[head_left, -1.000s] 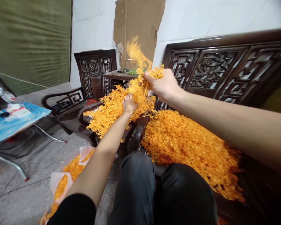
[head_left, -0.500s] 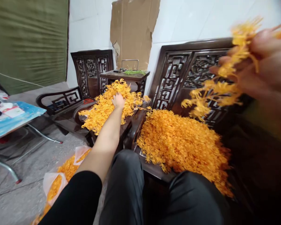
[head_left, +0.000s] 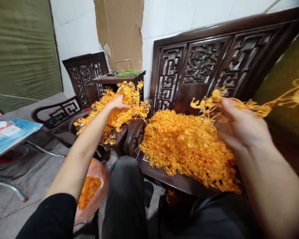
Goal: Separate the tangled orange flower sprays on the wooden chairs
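Orange plastic flower sprigs, fine and feathery with thin branching stems, lie in two heaps: a smaller pile (head_left: 114, 106) on the dark wooden armchair seat ahead, and a much larger, dense mound (head_left: 186, 146) on the carved dark wooden bench (head_left: 201, 63) beside the person's knees. The left hand (head_left: 117, 102) lies spread, palm down, on top of the smaller pile, touching it without a clear grasp. The right hand (head_left: 239, 124) is closed around a loose sprig bunch (head_left: 254, 108), whose wiry tips trail to the right, blurred. Judging by the heaps, a good deal is already gathered on the bench, while the chair pile remains. A translucent plastic bag (head_left: 92, 189) on the grey floor holds more orange pieces.
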Tool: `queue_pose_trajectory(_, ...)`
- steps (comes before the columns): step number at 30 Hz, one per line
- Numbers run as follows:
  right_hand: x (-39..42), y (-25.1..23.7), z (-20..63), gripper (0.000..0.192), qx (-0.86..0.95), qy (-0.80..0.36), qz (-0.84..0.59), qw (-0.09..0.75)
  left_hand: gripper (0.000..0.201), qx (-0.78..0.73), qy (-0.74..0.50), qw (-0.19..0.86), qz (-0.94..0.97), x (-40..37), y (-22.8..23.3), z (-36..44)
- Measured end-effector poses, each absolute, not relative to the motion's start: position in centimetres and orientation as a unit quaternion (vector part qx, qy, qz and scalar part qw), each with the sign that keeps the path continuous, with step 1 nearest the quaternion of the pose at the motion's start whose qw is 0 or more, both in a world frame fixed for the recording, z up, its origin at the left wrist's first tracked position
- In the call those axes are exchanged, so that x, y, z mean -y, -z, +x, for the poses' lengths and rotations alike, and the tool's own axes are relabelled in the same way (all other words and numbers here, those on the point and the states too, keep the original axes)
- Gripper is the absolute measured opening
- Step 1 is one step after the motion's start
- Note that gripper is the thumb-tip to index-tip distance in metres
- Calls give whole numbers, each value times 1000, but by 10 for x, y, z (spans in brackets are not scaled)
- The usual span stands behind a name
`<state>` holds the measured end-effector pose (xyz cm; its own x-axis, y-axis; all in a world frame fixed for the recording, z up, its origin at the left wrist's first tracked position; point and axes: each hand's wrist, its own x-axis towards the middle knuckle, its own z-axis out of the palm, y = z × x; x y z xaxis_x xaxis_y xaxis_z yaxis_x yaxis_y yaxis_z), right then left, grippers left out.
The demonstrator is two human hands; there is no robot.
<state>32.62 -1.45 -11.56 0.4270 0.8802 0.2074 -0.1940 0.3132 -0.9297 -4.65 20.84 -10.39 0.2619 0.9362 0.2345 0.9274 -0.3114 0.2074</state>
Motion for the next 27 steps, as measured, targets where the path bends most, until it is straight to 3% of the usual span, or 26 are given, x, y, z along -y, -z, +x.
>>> queue_pose_trajectory(2, 13, 131, 328, 15, 363, -399, -463, 703, 95, -573, -127, 10, 810, -196, 94, -38)
queue_pose_trajectory(4, 11, 143, 330, 19, 354, -414, -471, 694, 84, -589, -125, -17, 798, -175, 84, -22)
queue_pose_trajectory(8, 8, 158, 332, 25, 360, -441, -442, 694, 9, -594, -209, -31, 776, -103, 74, 35)
queue_pose_trajectory(11, 1, 167, 323, 28, 369, -440, -437, 692, 33, -484, -201, 65, 849, -48, 91, 92)
queue_pose_trajectory(14, -4, 177, 313, 31, 376, -445, -459, 670, 33, -291, -237, 260, 890, -25, 127, 139)
queue_pose_trajectory(21, -2, 193, 338, 33, 379, -514, -452, 623, 13, -341, -345, 580, 655, -51, 172, 153)
queue_pose_trajectory(27, 2, 187, 358, 26, 374, -540, -425, 622, 17, -333, -410, 678, 512, -59, 160, 131)
